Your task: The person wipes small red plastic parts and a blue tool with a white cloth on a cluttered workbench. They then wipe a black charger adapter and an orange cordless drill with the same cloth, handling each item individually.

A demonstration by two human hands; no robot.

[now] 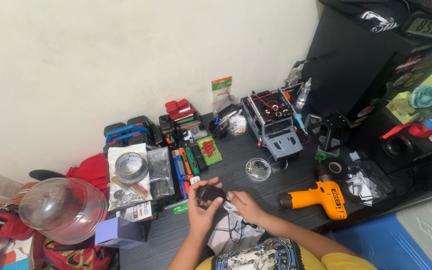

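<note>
My left hand (201, 210) grips a small black rounded part (210, 192) just above the dark desk (286, 182). My right hand (243, 205) meets it from the right, fingertips pinching at the part's right end. Under both hands lies a white plastic bag (226, 235) with thin black wires on it. A grey toy truck body (275, 125) with red wiring on top stands farther back, and an orange cordless drill (321, 197) lies to the right of my right hand.
A clear round dish (258, 169) sits between hands and truck. Screwdrivers and cutters (188, 162), a tape roll (131, 167) and small bags crowd the left. A clear dome (63, 209) and purple box (118, 232) sit at the front left. A black cabinet (356, 65) rises right.
</note>
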